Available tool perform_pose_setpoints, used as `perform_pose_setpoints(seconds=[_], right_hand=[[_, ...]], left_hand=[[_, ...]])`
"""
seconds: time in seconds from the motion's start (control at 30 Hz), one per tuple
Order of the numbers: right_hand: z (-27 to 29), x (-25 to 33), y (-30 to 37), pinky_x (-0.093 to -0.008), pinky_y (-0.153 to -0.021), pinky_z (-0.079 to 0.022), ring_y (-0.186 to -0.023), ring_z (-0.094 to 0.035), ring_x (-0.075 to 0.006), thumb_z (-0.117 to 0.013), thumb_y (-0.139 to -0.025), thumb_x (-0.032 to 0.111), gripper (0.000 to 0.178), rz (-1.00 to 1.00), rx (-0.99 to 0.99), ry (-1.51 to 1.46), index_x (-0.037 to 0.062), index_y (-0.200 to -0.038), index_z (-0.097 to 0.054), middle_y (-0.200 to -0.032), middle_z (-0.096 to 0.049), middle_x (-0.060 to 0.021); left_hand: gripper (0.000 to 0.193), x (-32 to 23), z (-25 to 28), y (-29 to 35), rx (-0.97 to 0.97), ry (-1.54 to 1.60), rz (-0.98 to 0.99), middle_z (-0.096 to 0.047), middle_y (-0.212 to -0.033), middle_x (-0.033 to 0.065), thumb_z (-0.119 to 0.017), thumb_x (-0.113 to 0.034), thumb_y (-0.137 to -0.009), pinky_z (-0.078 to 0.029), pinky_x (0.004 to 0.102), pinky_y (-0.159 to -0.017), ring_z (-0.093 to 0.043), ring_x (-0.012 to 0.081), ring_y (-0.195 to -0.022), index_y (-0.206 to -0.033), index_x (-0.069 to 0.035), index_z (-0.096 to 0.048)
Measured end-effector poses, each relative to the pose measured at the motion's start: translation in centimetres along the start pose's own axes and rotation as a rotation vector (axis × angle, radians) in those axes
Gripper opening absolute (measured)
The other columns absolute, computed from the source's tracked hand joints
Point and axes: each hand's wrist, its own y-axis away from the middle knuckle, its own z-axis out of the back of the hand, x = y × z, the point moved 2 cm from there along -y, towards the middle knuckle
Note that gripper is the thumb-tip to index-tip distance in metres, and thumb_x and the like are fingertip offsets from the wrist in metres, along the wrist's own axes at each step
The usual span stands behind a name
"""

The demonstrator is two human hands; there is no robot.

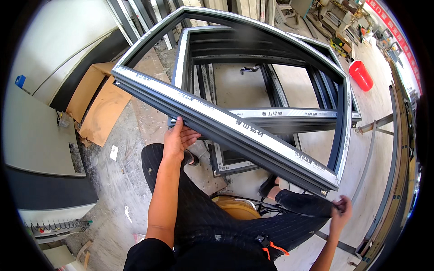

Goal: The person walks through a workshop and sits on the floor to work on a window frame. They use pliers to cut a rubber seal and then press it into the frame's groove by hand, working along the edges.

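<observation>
A dark window frame (226, 118) with white printed protective film lies tilted across the view, resting over other frames. My left hand (177, 139) is at its near edge, the thumb against the dark profile and the fingers along its underside. Beyond the frame's near right corner, my right hand (342, 208) is closed in a pinch, slightly blurred. A thin black strip (302, 214) runs to it over my right leg. Between my legs sit a brown round roll (235, 207) and loops of black strip (270, 209).
Beneath lies a stack of similar frames (289, 113). Left are an opened cardboard box (105, 110) and a grey machine cabinet (38, 131). A red bucket (360, 76) lies at the far right, and long profiles (392, 180) line the right side. Cluttered materials stand at the back.
</observation>
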Motion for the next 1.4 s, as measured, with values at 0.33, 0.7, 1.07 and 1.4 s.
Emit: perform_pose_setpoints(seconds=[0.33, 0.7, 1.07, 1.4], right_hand=[[0.0, -1.0, -4.5, -0.0185, -0.059, -0.035, -0.066, -0.041, -0.0048, -0.062, -0.09, 0.002, 0.031, 0.183, -0.265, 0.157, -0.0005, -0.12, -0.056, -0.083, -0.052, -0.0002], [-3.6, -7.8, -1.4, -0.0252, -0.059, -0.045, -0.071, -0.054, -0.0139, -0.057, -0.087, -0.004, 0.032, 0.318, -0.33, 0.211, 0.0018, -0.119, -0.057, -0.096, -0.06, -0.0101], [-3.7, -7.6, -1.8, -0.0276, -0.06, -0.049, -0.075, -0.061, -0.0206, -0.058, -0.083, -0.006, 0.027, 0.28, -0.342, 0.202, 0.002, -0.109, -0.06, -0.094, -0.062, -0.0124], [-3.7, -7.7, -2.5, -0.0305, -0.066, -0.05, -0.078, -0.062, -0.0244, -0.058, -0.083, -0.005, 0.021, 0.277, -0.33, 0.224, 0.0006, -0.103, -0.061, -0.094, -0.062, -0.0135]], left_hand=[[0.045, 0.8, -1.1, 0.3, -0.112, -0.061, -0.051, -0.065, -0.072, 0.0109, -0.056, -0.045, -0.093, -0.052, 0.0252, -0.055, -0.065, 0.0183, -0.061, -0.086, -0.001, -0.058], [0.037, 2.5, -4.6, 4.2, 0.101, -0.066, 0.006, -0.064, -0.084, 0.0103, -0.059, -0.037, -0.094, -0.056, 0.0323, -0.068, -0.066, 0.0201, -0.08, -0.098, -0.001, -0.056], [0.029, 6.1, -8.7, 7.8, 0.145, -0.08, 0.093, -0.065, -0.086, 0.0099, -0.061, -0.032, -0.093, -0.056, 0.0371, -0.074, -0.065, 0.0225, -0.088, -0.095, -0.003, -0.056], [0.032, 9.2, -12.2, 10.5, 0.227, -0.115, 0.068, -0.064, -0.09, 0.0154, -0.06, -0.029, -0.094, -0.059, 0.0328, -0.072, -0.066, 0.0237, -0.084, -0.096, 0.002, -0.052]])
